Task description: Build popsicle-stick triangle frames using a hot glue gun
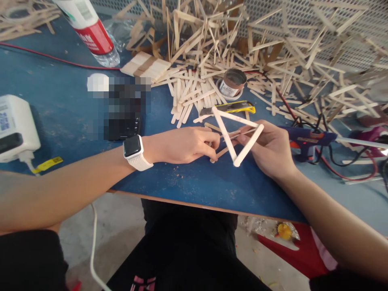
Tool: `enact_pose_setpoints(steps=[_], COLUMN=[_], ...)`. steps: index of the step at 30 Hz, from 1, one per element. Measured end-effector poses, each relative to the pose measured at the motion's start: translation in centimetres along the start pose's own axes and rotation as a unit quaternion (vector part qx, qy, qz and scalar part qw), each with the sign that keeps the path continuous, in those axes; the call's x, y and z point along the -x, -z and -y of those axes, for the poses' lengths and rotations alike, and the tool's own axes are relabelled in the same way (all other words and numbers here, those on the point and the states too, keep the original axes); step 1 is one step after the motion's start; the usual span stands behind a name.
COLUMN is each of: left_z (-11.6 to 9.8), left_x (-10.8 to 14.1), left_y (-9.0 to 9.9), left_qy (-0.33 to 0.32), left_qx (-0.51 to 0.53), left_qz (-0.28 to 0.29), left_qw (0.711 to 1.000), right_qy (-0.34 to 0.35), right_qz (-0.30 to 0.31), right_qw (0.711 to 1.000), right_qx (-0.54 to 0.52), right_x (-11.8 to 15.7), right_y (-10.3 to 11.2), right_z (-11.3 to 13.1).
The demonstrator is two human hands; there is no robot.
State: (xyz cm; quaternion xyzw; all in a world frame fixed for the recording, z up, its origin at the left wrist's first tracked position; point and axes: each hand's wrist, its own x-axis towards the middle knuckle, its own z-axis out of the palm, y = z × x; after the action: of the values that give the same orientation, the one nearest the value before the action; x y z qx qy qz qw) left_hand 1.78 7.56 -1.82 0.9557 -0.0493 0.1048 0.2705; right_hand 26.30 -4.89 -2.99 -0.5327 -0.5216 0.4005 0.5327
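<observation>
In front of me a triangle of pale craft sticks (224, 135) is tilted up above the blue tabletop, its corners joined. My right hand (271, 147) is closed on its right side, thumb and fingers pinching the sticks. My left hand (197, 145) reaches in from the left with curled fingers, closed on a craft stick (223, 152) beside the triangle. Parts of other sticks show behind the triangle, and the fingers hide how they connect. Just beyond the hands lies a yellow utility knife (239, 107).
A heap of loose craft sticks (194, 91) and stick frames (291, 52) fills the back. A small round container (233, 83) stands among them. At right lies a blue glue gun (312, 137) with cords. A water bottle (93, 36), stick bundle (145, 66) and white charger (18, 125) are at left.
</observation>
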Motion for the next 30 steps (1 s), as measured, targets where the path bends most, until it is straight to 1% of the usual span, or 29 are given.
enact_pose_setpoints(steps=[5, 11, 19, 25, 30], left_z=[0.06, -0.13, 0.02, 0.25, 0.46], left_x=[-0.01, -0.06, -0.10, 0.08, 0.27], left_y=[0.00, 0.06, -0.01, -0.07, -0.04], left_qy=[-0.029, -0.032, -0.029, -0.022, -0.037], left_qx=[-0.031, -0.058, -0.021, 0.003, 0.008], left_qz=[0.006, 0.005, 0.001, -0.006, -0.021], left_qw=[0.999, 0.998, 0.999, 1.000, 0.999], right_qy=[-0.012, -0.024, -0.013, -0.014, 0.001], right_qz=[-0.003, -0.009, -0.010, -0.005, -0.002], right_qw=[1.000, 0.999, 0.999, 1.000, 1.000], right_qx=[0.005, 0.021, 0.031, 0.012, 0.014], right_x=[0.15, 0.14, 0.18, 0.12, 0.13], right_y=[0.23, 0.52, 0.33, 0.12, 0.22], right_z=[0.00, -0.04, 0.04, 0.07, -0.05])
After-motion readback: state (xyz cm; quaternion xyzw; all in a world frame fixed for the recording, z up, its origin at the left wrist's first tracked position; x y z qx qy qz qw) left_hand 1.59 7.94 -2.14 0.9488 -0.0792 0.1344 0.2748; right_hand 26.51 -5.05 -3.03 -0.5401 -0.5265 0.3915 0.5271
